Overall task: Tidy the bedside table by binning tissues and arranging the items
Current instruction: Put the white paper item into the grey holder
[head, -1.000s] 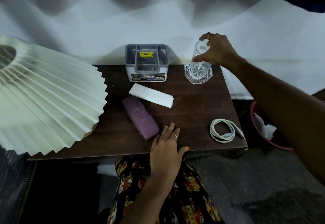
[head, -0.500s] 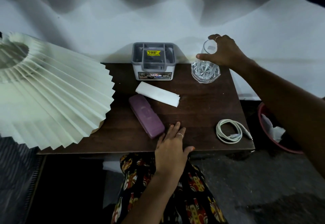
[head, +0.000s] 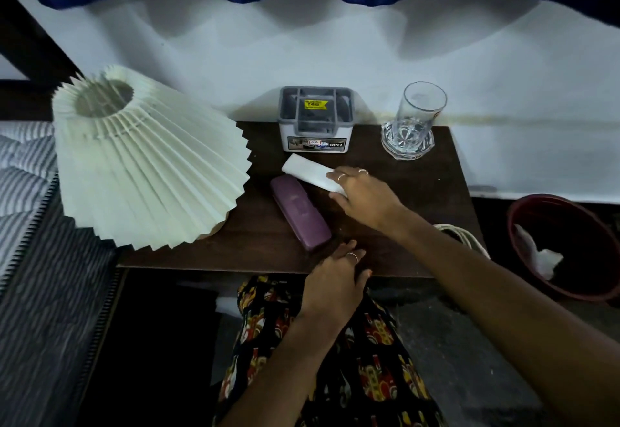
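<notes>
The right hand [head: 365,195] lies over the near end of the folded white tissue [head: 307,171] mid-table, fingers lightly curled on it; whether it grips, I cannot tell. The left hand [head: 335,279] rests flat, fingers relaxed, on the bedside table [head: 396,245] edge beside the purple case [head: 299,211]. The glass [head: 416,118] stands at the back corner

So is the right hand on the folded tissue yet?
Touching. The head view shows the right hand with its fingers lying on the near end of the folded tissue, covering that end.
</notes>
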A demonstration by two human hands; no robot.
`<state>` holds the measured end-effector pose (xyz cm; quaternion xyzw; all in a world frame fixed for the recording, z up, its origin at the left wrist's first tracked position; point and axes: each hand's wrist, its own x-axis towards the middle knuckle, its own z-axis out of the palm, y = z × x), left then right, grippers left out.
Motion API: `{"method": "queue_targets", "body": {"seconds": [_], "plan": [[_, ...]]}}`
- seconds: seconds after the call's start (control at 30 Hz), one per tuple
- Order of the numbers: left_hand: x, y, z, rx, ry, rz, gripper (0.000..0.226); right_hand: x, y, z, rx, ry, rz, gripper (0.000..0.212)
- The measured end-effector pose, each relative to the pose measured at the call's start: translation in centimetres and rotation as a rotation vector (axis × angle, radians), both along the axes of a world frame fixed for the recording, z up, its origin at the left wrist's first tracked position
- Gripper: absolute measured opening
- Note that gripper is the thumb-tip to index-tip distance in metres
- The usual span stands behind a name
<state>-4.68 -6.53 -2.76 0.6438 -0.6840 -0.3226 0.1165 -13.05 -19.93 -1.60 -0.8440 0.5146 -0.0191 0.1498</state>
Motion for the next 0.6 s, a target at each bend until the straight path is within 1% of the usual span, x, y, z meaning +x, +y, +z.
{"method": "queue_targets", "body": {"seconds": [0.13,0.4,0.6], "plan": [[1.3,0.8,0.9,-0.030,0.052,0.031,0.035,0.8,0.3,-1.4,0.047,0.062,-0.030,0.048],[3.0,1.4,1.9,-0.164,0.087,0.158,0.020,2.0,-0.2,-1.6,-0.086,0.175,-0.048,0.042],[3.4,1.6,1.8,-0.196,0.095,0.187,0.021,2.9,-0.4,-1.6,-0.217,0.288,0.021,0.060]]}}
